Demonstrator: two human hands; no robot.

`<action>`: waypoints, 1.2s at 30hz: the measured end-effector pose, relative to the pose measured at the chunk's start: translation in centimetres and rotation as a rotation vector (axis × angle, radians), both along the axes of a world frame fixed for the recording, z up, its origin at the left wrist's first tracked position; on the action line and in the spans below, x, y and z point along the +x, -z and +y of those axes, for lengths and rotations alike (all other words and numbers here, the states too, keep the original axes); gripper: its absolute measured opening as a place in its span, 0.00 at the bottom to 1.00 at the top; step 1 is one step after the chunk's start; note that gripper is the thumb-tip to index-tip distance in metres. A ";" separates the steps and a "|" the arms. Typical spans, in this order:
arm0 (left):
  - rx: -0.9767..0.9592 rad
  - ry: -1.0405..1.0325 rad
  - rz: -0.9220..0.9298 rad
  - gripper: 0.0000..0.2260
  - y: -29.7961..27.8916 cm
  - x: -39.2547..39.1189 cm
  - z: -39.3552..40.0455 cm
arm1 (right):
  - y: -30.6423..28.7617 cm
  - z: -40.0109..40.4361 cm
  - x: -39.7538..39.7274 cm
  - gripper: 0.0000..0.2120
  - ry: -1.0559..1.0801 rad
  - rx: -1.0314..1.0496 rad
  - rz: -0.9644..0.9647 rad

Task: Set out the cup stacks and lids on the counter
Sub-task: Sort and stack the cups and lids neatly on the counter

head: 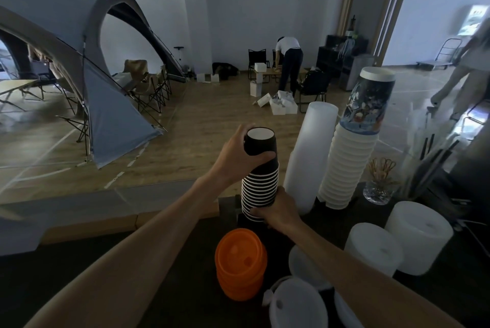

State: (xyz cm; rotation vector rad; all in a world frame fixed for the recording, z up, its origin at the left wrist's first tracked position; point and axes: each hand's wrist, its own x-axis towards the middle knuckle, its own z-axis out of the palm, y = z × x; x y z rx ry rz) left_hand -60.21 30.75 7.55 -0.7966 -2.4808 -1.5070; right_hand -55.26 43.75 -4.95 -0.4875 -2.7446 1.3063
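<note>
An upside-down stack of black paper cups (261, 184) stands on the dark counter (164, 280). My left hand (238, 154) grips the top cup of the stack. My right hand (278, 209) grips the stack's lower end. To its right stand a tall stack of frosted plastic cups (309, 152) and a stack of white cups topped by a printed cup (352, 147). A pile of orange lids (241, 266) sits in front of the black stack. Stacks of white lids (373, 250) (419, 235) and a clear lid (298, 303) lie at the right front.
A glass jar (379, 189) with small sticks and a holder of black straws (434, 158) stand at the counter's back right. Beyond the counter lie a wooden floor, a grey tent (87, 67), folding chairs, boxes and a person bending over.
</note>
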 end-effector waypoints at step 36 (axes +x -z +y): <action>-0.112 -0.109 -0.142 0.38 7.6 14.5 -9.6 | -7.1 0.7 9.8 0.37 -0.587 0.011 -0.120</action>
